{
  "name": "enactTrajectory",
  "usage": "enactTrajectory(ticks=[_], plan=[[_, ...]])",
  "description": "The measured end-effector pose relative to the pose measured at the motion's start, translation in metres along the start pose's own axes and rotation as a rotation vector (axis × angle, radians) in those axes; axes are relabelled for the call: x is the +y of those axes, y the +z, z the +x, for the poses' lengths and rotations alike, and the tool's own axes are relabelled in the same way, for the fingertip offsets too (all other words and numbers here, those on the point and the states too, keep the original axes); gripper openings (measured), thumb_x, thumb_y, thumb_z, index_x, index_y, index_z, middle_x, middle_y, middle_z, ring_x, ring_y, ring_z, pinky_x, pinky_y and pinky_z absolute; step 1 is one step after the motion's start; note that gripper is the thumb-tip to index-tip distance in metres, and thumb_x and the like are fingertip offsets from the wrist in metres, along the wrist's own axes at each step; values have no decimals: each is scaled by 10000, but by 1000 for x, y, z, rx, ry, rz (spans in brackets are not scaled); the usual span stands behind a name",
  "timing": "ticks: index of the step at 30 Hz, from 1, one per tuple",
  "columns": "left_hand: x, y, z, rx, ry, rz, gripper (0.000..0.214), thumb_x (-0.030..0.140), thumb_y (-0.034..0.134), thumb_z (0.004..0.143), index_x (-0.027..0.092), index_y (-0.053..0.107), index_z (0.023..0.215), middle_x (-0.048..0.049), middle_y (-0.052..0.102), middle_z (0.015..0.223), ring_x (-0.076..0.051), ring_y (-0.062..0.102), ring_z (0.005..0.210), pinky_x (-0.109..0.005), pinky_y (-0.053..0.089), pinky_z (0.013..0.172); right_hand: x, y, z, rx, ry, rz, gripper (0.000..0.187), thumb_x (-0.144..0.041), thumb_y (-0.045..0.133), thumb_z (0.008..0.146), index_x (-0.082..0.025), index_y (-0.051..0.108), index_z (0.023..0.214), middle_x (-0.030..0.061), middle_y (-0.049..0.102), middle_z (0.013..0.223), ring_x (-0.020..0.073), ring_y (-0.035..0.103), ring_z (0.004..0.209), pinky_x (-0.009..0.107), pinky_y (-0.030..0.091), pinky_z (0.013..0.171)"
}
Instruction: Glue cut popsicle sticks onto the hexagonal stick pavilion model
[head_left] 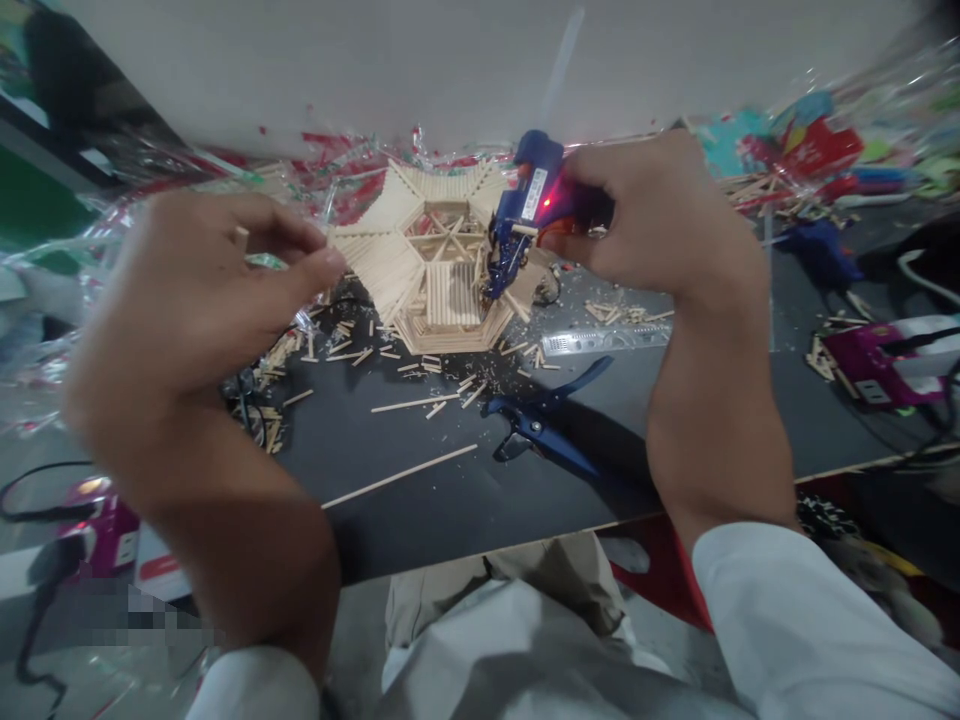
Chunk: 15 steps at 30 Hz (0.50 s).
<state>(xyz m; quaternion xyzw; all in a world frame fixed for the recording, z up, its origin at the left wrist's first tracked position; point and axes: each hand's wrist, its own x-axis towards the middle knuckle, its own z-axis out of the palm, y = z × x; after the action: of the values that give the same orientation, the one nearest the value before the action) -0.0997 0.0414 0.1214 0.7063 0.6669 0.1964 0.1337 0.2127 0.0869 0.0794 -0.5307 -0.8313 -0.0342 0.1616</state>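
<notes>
The right grip [645, 210] closes around a blue hot glue gun [521, 215], its red lamp lit and its barrel tilted so the nozzle points down and left into the right side of a hexagonal wooden-stick pavilion model [442, 265]. The left grip [195, 290] is narrow, thumb and forefinger pinched just beside the model's left roof edge; whether they hold a stick is too small to tell. The model sits on a black worktop [525, 510] between both hands, nearer the gun. Around it lie one pair of blue-handled cutters [540, 425], one steel ruler [604, 340], one long stick [401, 476], many short sticks, and, farther right, a second blue glue gun [821, 255].
</notes>
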Motion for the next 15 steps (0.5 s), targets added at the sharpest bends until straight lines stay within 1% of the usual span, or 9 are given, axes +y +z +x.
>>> enactTrajectory(ticks=[3, 7, 9, 13, 15], plan=[[0, 1, 1, -10, 32, 3, 216, 489, 601, 691, 366, 684, 847, -58, 723, 694, -373, 694, 1138, -495, 441, 803, -1, 0, 0, -17, 25, -20, 176, -372, 659, 806, -301, 503, 847, 46, 730, 955, 282, 648, 860, 399, 497, 777], [1, 1, 2, -51, 56, 66, 301, 572, 563, 723, 323, 670, 856, -52, 742, 731, -322, 695, 1160, -450, 436, 825, 0, 0, 0, -29, 30, 9, 172, -397, 653, 815, -305, 512, 852, 50, 726, 957, 288, 655, 881, 403, 505, 783], [2, 1, 2, -61, 64, 62, 305, 581, 551, 727, 323, 661, 848, -49, 747, 736, -316, 688, 1180, -445, 443, 836, 0, 1, 0, -30, 30, 24, 184, -397, 658, 811, -303, 502, 840, 49, 721, 951, 287, 655, 882, 401, 502, 781], [2, 1, 1, -89, 100, -14, 269, 557, 539, 746, 330, 651, 834, -55, 754, 744, -312, 646, 1277, -446, 445, 845, 1, 1, 1, -11, 21, 51, 209, -368, 677, 793, -293, 483, 809, 53, 705, 907, 289, 658, 846, 398, 487, 761], [3, 1, 1, -83, 94, -19, 248, 552, 554, 748, 336, 650, 824, -52, 751, 738, -310, 638, 1290, -440, 449, 851, 1, 2, 1, 8, 13, 54, 209, -355, 680, 789, -289, 483, 810, 55, 706, 901, 289, 659, 826, 396, 479, 751]])
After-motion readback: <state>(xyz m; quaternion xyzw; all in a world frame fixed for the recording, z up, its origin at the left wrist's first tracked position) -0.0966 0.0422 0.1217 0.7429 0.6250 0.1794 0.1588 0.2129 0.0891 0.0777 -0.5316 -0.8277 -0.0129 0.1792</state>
